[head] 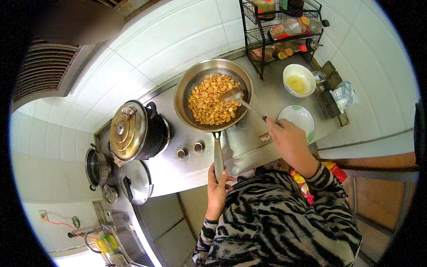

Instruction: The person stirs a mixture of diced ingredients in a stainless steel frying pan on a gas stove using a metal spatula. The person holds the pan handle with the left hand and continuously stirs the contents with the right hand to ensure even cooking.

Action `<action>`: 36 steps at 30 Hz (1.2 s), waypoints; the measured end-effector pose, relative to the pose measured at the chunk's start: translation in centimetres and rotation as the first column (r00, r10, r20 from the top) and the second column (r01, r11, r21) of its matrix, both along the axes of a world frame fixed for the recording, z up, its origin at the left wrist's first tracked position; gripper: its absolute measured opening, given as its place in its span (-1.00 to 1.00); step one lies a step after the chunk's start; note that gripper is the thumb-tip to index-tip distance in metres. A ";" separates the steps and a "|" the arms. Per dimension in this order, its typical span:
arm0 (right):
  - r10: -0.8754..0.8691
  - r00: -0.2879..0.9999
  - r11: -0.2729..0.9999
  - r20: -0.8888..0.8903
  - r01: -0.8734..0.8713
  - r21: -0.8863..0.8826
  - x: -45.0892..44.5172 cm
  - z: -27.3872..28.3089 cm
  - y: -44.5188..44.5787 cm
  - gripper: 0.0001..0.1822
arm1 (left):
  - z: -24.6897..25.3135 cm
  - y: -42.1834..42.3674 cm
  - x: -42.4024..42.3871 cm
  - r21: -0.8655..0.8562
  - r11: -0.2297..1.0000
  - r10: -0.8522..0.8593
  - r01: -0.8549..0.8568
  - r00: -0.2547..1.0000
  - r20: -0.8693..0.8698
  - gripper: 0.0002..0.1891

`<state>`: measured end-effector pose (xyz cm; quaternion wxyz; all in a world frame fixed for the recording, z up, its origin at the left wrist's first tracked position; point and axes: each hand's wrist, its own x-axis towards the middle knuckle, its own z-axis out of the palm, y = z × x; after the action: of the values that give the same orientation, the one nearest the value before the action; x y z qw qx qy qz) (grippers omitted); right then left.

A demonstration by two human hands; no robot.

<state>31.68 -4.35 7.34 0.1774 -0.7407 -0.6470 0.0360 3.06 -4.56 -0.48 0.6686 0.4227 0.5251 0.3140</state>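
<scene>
A frying pan with a metal rim sits on the stove, holding many small browned pieces of food, perhaps diced meat. My left hand is around the pan's metal handle. In my right hand is the dark handle of a metal spatula, whose blade lies among the food at the pan's right side. Right of the pan stand a white bowl with a little yellowish liquid and a white plate with green marks, partly behind my right hand.
A large lidded pot stands left of the pan, with a glass lid and a small two-handled pot beyond. A black wire rack of bottles is at the back right. A sink lies lower left; a range hood hangs upper left.
</scene>
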 end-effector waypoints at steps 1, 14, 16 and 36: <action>0.021 1.000 1.000 -0.010 -0.021 -0.010 -0.2 -0.3 -0.1 -0.57 | -0.1 0.0 0.0 0.001 1.000 0.003 -0.003 1.000 -0.001 -0.41; 0.006 0.994 0.990 -0.109 0.010 0.141 0.3 -0.2 -0.5 -0.60 | -0.3 -0.3 0.0 0.021 1.000 0.016 -0.016 1.000 -0.009 -0.37; -0.024 0.991 0.991 -0.130 0.041 0.126 0.5 -1.2 0.1 -0.59 | -0.1 -0.3 -0.1 0.018 1.000 0.017 -0.017 1.000 -0.004 -0.37; -0.004 0.962 0.995 -0.273 0.030 0.093 0.9 -2.0 -0.5 -0.62 | 0.1 0.0 -0.1 -0.005 1.000 0.007 -0.007 1.000 0.015 -0.43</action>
<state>32.55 -4.82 5.37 0.3005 -0.7248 -0.6111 0.1048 3.00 -4.57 -0.37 0.6725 0.4167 0.5223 0.3183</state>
